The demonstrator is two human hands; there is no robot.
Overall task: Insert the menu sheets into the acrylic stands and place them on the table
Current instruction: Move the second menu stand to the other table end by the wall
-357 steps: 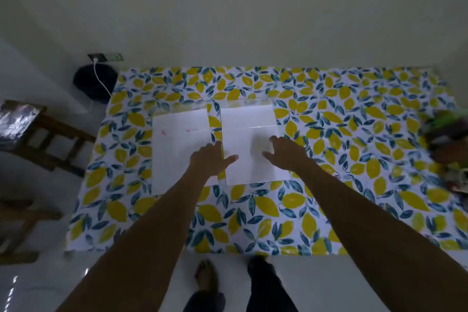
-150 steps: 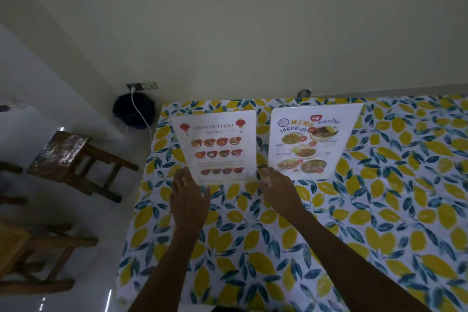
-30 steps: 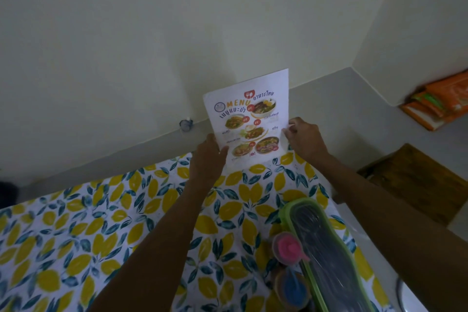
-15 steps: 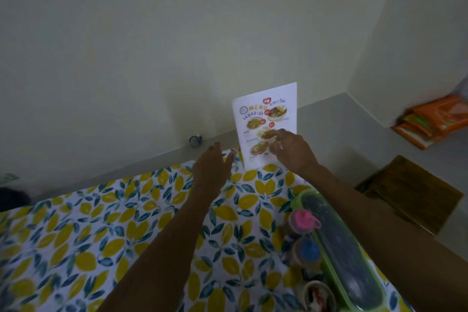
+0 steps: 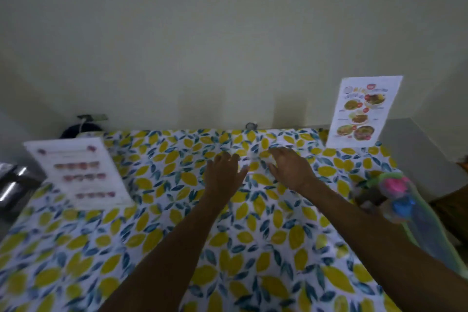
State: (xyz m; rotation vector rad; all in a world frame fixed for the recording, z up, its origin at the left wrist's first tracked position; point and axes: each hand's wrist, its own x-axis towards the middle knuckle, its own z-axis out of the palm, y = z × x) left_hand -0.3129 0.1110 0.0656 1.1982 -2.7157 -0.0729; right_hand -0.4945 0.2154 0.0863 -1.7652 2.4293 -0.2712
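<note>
Two menu sheets in clear acrylic stands are upright on the table (image 5: 157, 230), which has a lemon-print cloth. The Thai food menu stand (image 5: 362, 111) is at the far right corner. The Chinese food menu stand (image 5: 81, 172) is at the left side, leaning back. My left hand (image 5: 224, 172) and my right hand (image 5: 291, 168) hover over the far middle of the table, side by side, fingers spread and empty. Neither hand touches a stand.
A green tray (image 5: 435, 233) with pink-lidded and blue-lidded containers (image 5: 397, 192) sits at the right edge. A dark object with a white cable (image 5: 78, 129) lies behind the far left corner, under a wall socket. The wall runs along the table's far edge.
My right hand has let go of the Thai menu stand, which now stands alone at the far right corner. Both hands came back to the middle. The view swung left.
</note>
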